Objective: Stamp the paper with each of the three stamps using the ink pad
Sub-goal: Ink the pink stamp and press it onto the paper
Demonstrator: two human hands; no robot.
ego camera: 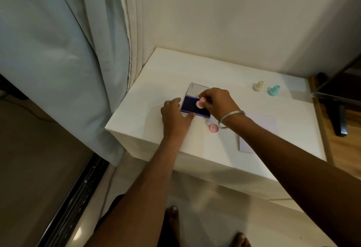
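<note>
Fingers (pixel 205 100) of right hand (pixel 216 103) around pink stamp (pixel 199 103) over ink pad (pixel 190 106).

- Ink pad (pixel 192 106): dark blue, purple case.
- Held stamp (pixel 200 103): pink.
- Loose cap (pixel 213 129): pink.
- Far stamps: cream (pixel 258 86), teal (pixel 272 90).
- Paper (pixel 259 129): pale lilac.
- Table (pixel 172 71): plain white.
- Bangle (pixel 230 118): silver.

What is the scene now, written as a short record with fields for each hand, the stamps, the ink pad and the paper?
right hand: holds pink stamp over the ink pad
left hand: rests at the ink pad's near-left edge
ink pad: open, lid up behind it
cream stamp: stands on table, far right
teal stamp: stands beside cream stamp
pink cap: lies on table near right wrist
paper: lies right of the pad, partly under the right arm
</note>
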